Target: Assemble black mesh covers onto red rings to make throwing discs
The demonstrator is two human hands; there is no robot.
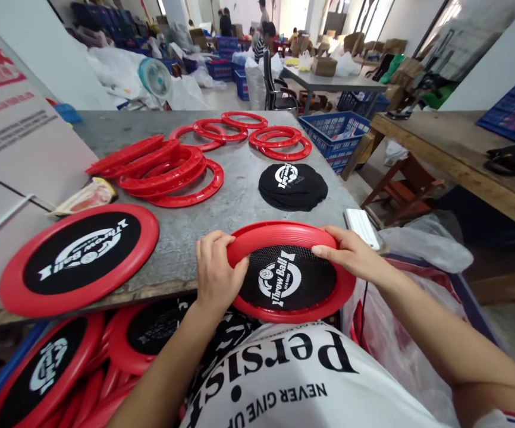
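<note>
1. Head view: the left hand [217, 267] is partly closed and grips the left side of a red disc [300, 276]. Its thumb lies on the front of the rim, and the fingers bend around the outer edge.
2. The right hand [347, 252] is also partly closed, and it holds the upper right rim of the same disc. Its thumb lies across the front; the other fingers are mostly hidden behind.
3. This disc is tilted at the near edge of a grey table [239, 190], just before the person's white shirt [293, 380]. Its black middle shows the white words "Throw Ball".
4. Just beyond it lie black fabric rounds [293, 189], with similar white print; how many, I cannot tell.
5. To the left, a second disc [79, 258] lies on the table with its print upward. Behind it are overlapping red rings [210, 184], and more rings [279, 144] lie farther back.
6. Below the table, at left, there are other printed discs [46, 362].
7. Beyond the table's right side stands a blue crate [324, 142].
</note>
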